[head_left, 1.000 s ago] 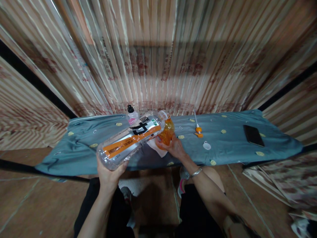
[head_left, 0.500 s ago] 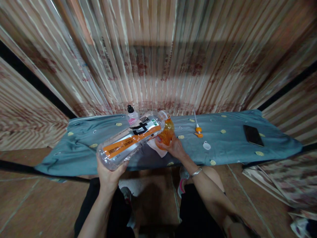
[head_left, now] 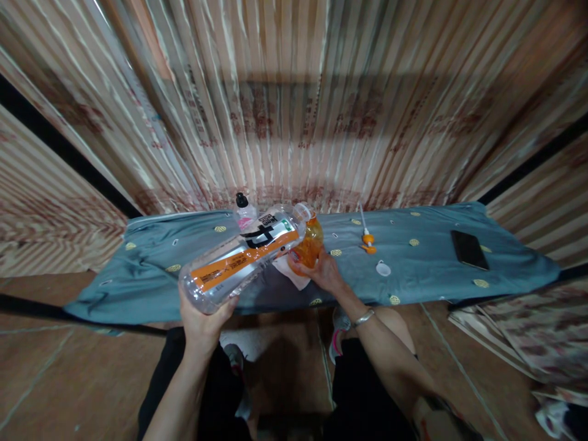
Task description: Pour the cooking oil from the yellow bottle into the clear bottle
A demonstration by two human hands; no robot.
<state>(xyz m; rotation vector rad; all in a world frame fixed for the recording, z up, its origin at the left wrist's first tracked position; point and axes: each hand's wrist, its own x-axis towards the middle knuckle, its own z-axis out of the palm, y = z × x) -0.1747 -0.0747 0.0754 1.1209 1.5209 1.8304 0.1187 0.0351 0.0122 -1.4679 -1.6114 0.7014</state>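
My left hand [head_left: 202, 318] grips the bottom of a large clear plastic bottle [head_left: 241, 260] with an orange and black label. The bottle is tipped nearly flat, its open mouth resting over the top of a small orange bottle [head_left: 307, 246]. My right hand [head_left: 321, 272] is closed round that small bottle and holds it on the blue-grey cloth [head_left: 413, 269] that covers the table. A white tissue [head_left: 289, 272] lies under the small bottle. An orange pump head with a long tube [head_left: 366, 237] and a white cap [head_left: 383, 268] lie on the cloth to the right.
A small clear bottle with a black cap [head_left: 243, 211] stands behind the large bottle. A dark phone [head_left: 468, 250] lies at the right end of the cloth. Striped patterned sheeting hangs close behind the table. My knees in dark trousers are below the front edge.
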